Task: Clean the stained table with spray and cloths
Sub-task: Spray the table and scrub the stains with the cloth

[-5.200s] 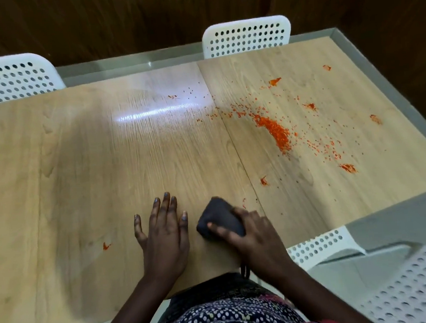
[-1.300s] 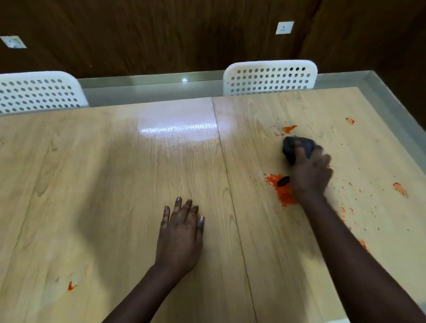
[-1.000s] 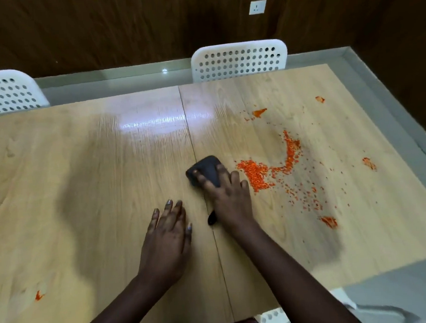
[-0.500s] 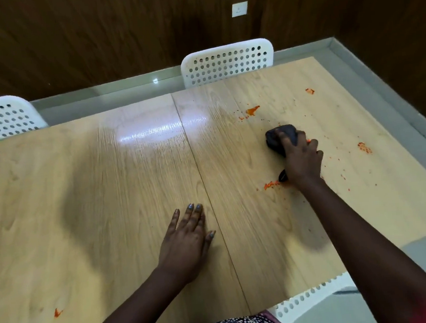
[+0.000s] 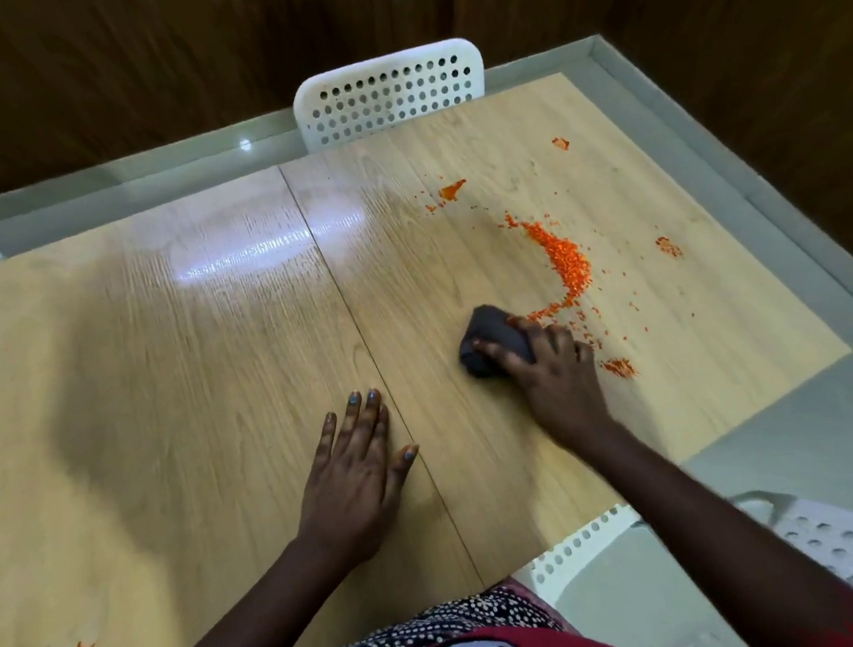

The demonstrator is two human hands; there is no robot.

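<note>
From the head camera we see that the right hand (image 5: 552, 369) has come back toward us since half a second ago, and it grasps the dark cloth (image 5: 493, 340), pressed on the table (image 5: 158, 346) at about 3 o'clock from the left hand (image 5: 355, 474). The orange crumbs (image 5: 566, 264), before mostly hidden, now lie in a curved trail at 1 o'clock from the cloth. The left hand stays flat and released, its fingers spread beside the seam. The table is pale glossy wood grain with a lamp reflection. White perforated plastic chairs (image 5: 388, 91) stand around it, before dark wooden wall panels (image 5: 133, 65).
</note>
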